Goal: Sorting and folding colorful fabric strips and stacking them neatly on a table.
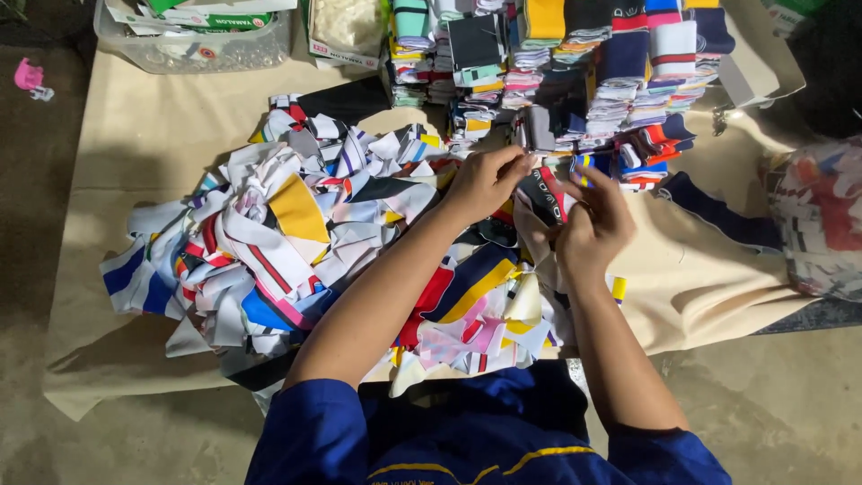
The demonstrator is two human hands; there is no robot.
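Here, in the head view, both hands are seen over a beige cloth-covered worktop (144, 144) heaped with printed fabric. The left hand (485, 182) is clenched around the top edge of a dark fabric piece (545, 193) with red and white trim, pinched between thumb and fingertips. The right hand (593, 224) is closed on the same piece from its right side, just beside the left hand, so the piece is held stretched between the two grips. It is held slightly above the worktop, at the far right edge of a large loose pile of fabric pieces (287, 233), which is spread out to the left and near side of the hands. Neat stacks of folded pieces (575, 63) are lined up at the far side, just beyond the hands. A clear plastic tub (193, 45) is placed at the far left. A bulging bag of scraps (822, 216) is seen at the right. Blue sleeves (314, 431) are visible at the near edge.
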